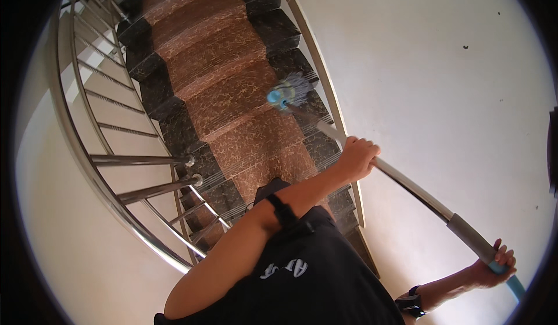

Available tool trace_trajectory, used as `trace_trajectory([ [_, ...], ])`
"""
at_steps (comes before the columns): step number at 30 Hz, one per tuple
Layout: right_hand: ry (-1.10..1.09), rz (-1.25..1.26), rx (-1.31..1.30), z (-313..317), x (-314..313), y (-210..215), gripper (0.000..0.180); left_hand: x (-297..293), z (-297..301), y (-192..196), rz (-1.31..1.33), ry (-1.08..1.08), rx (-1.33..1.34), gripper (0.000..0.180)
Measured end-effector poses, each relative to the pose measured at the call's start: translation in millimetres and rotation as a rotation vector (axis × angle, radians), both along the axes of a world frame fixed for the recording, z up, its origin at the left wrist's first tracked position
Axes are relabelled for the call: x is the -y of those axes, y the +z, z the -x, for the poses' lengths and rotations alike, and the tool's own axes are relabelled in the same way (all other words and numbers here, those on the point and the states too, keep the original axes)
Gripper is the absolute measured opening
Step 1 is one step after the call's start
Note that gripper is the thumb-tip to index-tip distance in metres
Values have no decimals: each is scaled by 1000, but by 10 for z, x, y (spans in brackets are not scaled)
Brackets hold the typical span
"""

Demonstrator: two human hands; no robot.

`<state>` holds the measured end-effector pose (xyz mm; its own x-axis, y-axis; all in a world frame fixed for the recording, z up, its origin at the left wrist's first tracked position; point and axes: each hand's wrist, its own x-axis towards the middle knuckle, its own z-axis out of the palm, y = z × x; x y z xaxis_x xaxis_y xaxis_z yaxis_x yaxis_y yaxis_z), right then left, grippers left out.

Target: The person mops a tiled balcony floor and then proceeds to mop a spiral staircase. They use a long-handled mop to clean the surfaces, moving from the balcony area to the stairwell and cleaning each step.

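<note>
A mop crosses the view from the stairs to the lower right, with a long metal pole (414,189). My left hand (358,159) is closed around the middle of that pole. Farther down at the right, my right hand (494,267) grips the grey and blue handle end (471,238). The mop head (295,90) has a light blue fitting and grey-blue strands, slightly blurred. It lies at the right side of a step, over the black border near the wall. Whether every strand touches the step I cannot tell.
Brown patterned stairs (218,72) with black stone edges (285,31) rise ahead. On the left curves a metal railing (81,145) with bars. A white wall (430,81) with a skirting strip (317,52) runs along the right.
</note>
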<state>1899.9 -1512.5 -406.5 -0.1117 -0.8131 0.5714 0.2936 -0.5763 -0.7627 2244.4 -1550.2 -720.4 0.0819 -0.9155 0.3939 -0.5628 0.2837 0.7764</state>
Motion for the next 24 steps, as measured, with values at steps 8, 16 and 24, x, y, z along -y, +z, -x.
trace_trajectory([
  [8, 182, -452, 170, 587, 101, -2265, 21, -899, 210, -866, -443, 220, 301, 26],
  [16, 67, -309, 162, 1285, -536, -1665, 24, -164, 1168, -774, -229, -92, 302, 23],
  [24, -136, -95, -204, 468, -553, -2568, 23, 920, 508, -1273, -133, 30, 452, 21],
])
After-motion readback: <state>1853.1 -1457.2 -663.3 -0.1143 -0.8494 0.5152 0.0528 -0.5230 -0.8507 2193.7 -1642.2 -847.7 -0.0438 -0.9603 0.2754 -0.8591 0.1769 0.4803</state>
